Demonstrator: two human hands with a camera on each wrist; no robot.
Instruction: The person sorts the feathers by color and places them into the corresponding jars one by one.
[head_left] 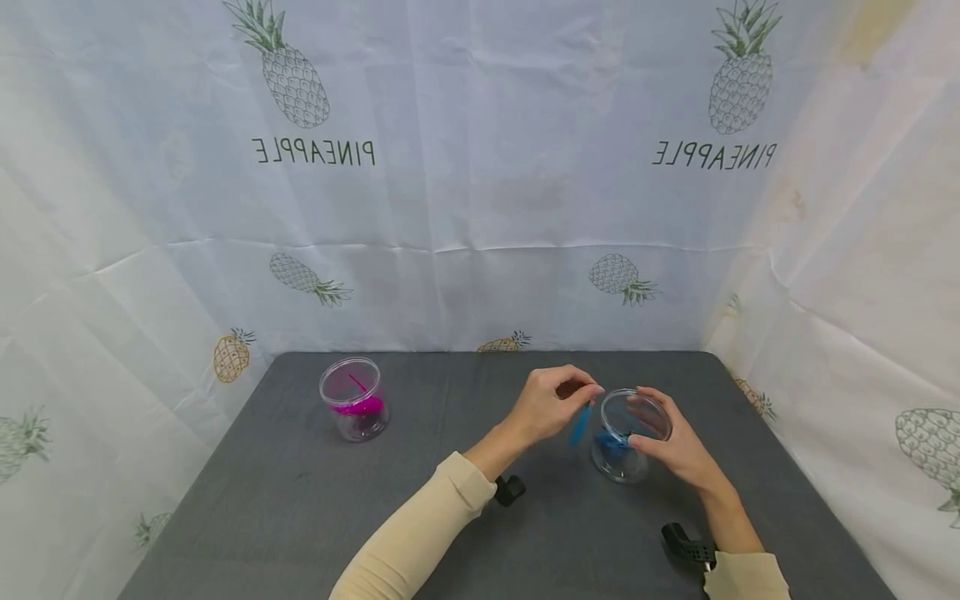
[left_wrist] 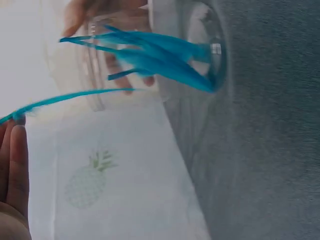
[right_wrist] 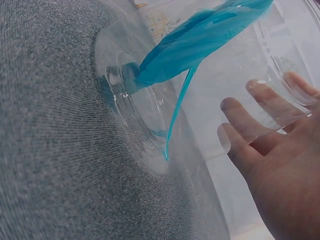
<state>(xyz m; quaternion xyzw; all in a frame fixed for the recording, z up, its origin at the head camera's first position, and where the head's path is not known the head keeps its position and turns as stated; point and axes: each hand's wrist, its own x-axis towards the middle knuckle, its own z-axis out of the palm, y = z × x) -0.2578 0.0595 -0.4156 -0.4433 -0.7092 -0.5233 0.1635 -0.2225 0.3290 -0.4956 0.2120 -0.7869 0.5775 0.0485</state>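
Observation:
My left hand (head_left: 553,402) pinches a blue feather (head_left: 580,425) between thumb and fingertips, just left of a clear jar. In the left wrist view the held feather (left_wrist: 65,98) stretches sideways from the fingertips, its tip overlapping the jar. Several more blue feathers (right_wrist: 205,42) lean inside that upright jar (head_left: 621,475), which stands on the grey table. My right hand (head_left: 678,437) grips the jar from its right side near the rim, fingers round the far side and thumb at the near side.
At the back left of the table (head_left: 450,533) stands a second clear jar (head_left: 351,364) with pink feathers (head_left: 363,406) in it. A white cloth (head_left: 480,183) printed with pineapples hangs behind the table and along both sides.

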